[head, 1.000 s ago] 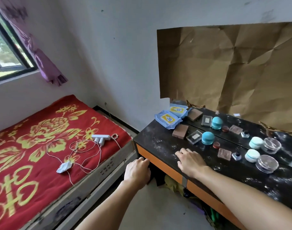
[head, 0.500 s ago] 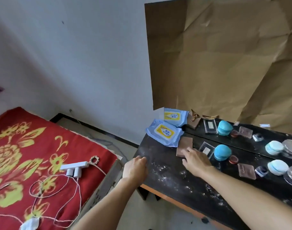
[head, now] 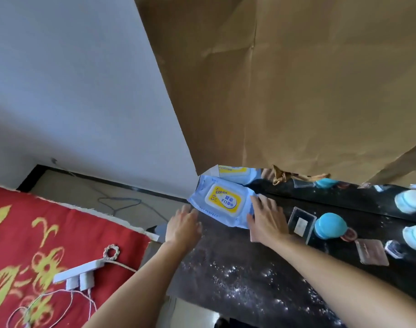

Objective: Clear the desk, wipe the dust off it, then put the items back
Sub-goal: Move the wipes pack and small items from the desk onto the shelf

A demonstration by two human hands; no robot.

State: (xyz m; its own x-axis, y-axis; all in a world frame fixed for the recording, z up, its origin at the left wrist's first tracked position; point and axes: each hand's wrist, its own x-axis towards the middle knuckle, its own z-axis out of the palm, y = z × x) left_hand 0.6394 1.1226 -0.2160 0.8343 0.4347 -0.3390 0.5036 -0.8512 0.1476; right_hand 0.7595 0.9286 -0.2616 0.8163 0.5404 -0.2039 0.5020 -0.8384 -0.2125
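A blue wet-wipe pack (head: 222, 202) with a yellow lid lies at the far left corner of the black, dust-speckled desk (head: 237, 275). My left hand (head: 184, 224) reaches to the pack's left end with fingers loosely extended, at or just short of its edge. My right hand (head: 267, 218) lies flat with spread fingers against the pack's right end, and it covers most of a brown block (head: 254, 236). Neither hand grips anything.
Right of my hand stand a clear case (head: 301, 223), a blue round jar (head: 330, 226), a pink flat case (head: 371, 252) and pale jars (head: 415, 237). Brown paper (head: 297, 91) covers the mirror behind. The red bed (head: 36, 233) with a power strip (head: 79, 271) lies left.
My head has moved closer and tilted. Both hands have moved forward along the desk: the left from the front corner, the right from the brown block, to either end of the wipe pack.
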